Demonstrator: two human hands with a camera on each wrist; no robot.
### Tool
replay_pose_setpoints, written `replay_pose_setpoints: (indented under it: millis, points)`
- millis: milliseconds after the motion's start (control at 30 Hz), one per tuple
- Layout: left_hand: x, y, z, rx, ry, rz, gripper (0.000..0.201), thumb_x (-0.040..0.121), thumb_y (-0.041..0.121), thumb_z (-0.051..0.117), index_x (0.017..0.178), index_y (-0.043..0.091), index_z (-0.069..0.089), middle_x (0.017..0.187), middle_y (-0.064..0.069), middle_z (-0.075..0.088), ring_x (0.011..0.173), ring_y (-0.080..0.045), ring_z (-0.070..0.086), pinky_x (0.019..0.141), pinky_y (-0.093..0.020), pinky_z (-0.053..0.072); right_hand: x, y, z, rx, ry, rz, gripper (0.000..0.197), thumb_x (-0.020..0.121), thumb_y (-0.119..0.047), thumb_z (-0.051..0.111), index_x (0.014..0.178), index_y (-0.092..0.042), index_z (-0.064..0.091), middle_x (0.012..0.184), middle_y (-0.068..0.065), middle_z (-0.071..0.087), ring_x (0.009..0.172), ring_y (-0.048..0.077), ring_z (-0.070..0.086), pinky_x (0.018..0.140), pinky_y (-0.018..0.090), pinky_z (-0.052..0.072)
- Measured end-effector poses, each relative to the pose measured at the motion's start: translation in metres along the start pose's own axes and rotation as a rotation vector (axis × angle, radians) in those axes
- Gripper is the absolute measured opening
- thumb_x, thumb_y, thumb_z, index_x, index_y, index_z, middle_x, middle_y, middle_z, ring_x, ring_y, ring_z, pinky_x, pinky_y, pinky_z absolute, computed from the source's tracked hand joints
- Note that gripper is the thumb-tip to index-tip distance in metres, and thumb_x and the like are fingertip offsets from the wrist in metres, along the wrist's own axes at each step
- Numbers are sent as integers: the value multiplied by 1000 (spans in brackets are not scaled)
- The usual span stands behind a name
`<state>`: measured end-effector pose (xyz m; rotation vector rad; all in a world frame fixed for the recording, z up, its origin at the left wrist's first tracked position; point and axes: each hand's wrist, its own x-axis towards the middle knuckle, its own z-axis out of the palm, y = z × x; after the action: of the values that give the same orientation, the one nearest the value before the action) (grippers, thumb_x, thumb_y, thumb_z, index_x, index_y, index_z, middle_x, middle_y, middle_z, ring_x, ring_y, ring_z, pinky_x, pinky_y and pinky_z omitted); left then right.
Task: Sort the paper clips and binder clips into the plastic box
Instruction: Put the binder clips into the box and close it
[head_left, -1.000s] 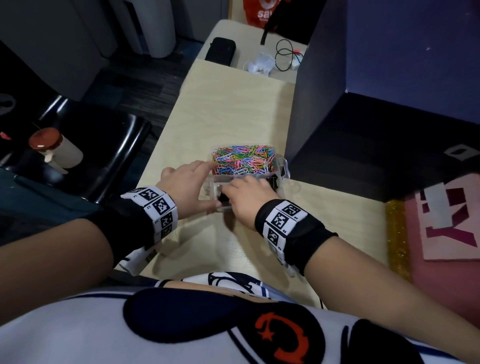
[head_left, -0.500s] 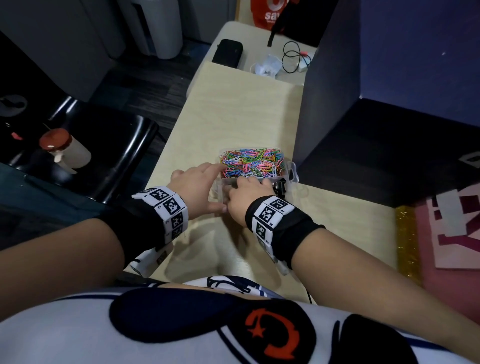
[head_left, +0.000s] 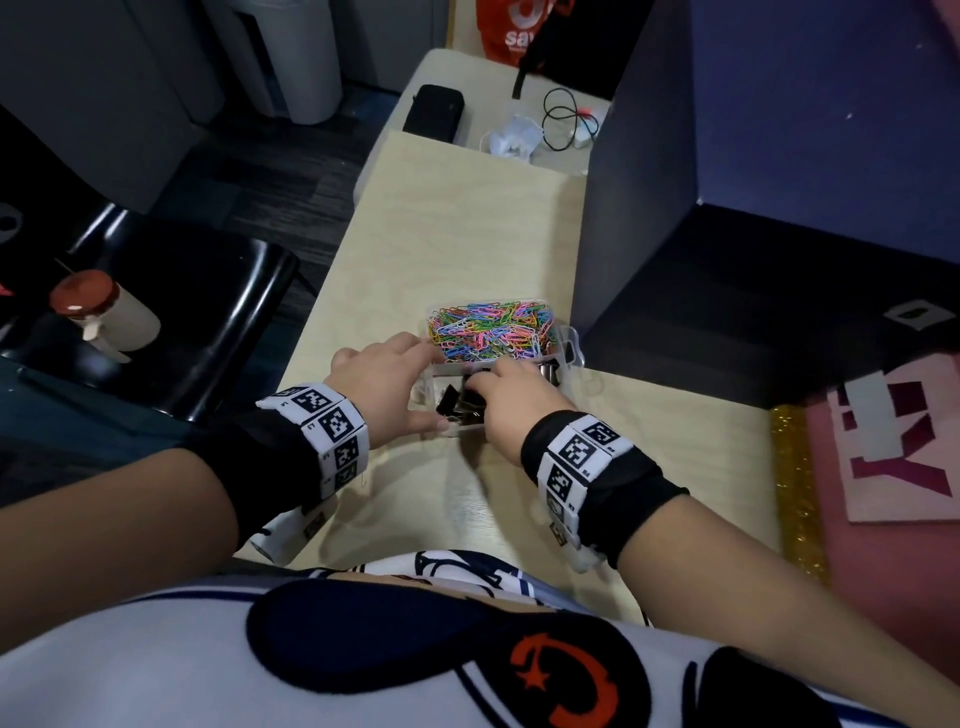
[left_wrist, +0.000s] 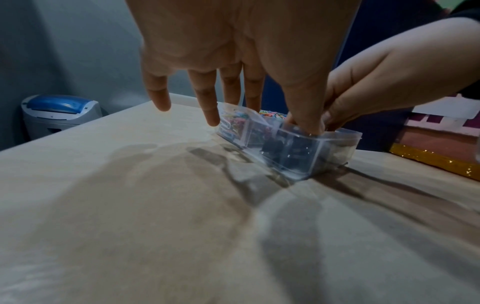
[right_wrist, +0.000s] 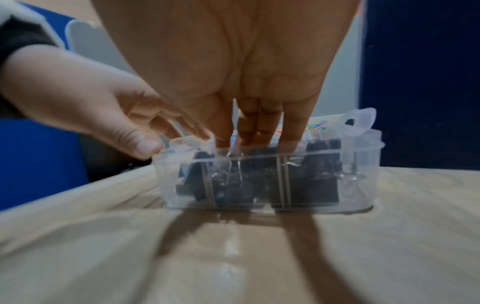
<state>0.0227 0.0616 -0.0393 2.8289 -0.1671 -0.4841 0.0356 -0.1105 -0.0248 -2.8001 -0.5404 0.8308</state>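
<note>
Plastic box; two compartments; two hands

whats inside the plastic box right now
The plastic box holds coloured paper clips in its far compartment and black binder clips in the near one. The right hand reaches in, covering some binder clips.

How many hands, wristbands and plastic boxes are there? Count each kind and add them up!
Hands: 2, left hand and right hand
Wristbands: 2, left wristband and right wristband
Plastic box: 1
Total: 5
</note>
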Motion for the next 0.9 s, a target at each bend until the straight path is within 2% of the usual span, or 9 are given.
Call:
replay_pose_setpoints:
  millis: [133,200,300,400,500,633,733,800,900]
  points:
    - [-1,1,-2,14,-9,3,76,68,62,70,133,35,40,140,11,40,123,-17,49,100,-43,34,-4,13,-10,61,101,112,44,84,-3,43,124,-17,55,125,8,48,121,29,43,100,43,42]
    - [-1,2,-3,19,-20,2,76,69,62,69,133,35,40,141,10,39,123,-19,49,100,-44,34,-7,19,-9,10,86,171,43,85,-4,41,125,-14,54,128,8,48,123,27,43,99,41,43]
    - [-1,3,-4,28,-27,1,76,69,62,69,134,35,40,140,9,39,122,-20,49,100,-44,34,-9,22,0,59,5,137,53,83,-2,41,133,-18,48,134,7,46,125,27,41,104,42,40]
    - [-2,3,-5,18,-29,-5,75,69,61,70,133,35,40,140,9,39,122,-19,49,100,-44,34,-12,28,3,100,98,146,52,83,-4,42,130,-24,52,133,5,46,125,27,40,104,40,39]
    - [-2,4,-5,22,-35,0,75,69,61,70,133,35,40,139,9,39,121,-20,51,99,-44,34,-17,33,1,113,302,168,50,86,-3,39,132,-22,47,138,3,39,125,27,37,101,37,37]
    - [-3,5,-6,62,-47,6,74,69,64,68,131,35,41,135,8,42,118,-21,51,96,-44,36,-19,37,5,42,197,115,61,87,-2,38,144,-24,33,155,-3,23,137,27,27,110,41,28]
    - [-2,11,-16,208,-49,54,68,69,71,60,124,33,45,121,4,49,109,-23,51,91,-44,38,-27,40,9,89,402,195,44,90,-15,47,133,-22,43,145,2,32,126,27,35,102,38,35]
    - [4,16,-28,279,-49,83,64,72,74,53,120,32,48,114,2,53,106,-24,52,89,-43,38,-34,42,12,64,509,316,38,90,-28,52,126,-17,47,133,7,40,120,28,40,95,38,40]
    - [23,22,-43,204,-15,45,57,79,70,49,121,31,51,117,-1,51,110,-26,50,92,-44,38,-41,47,15,108,409,544,45,92,-44,49,121,-10,47,123,12,48,114,31,48,89,39,44]
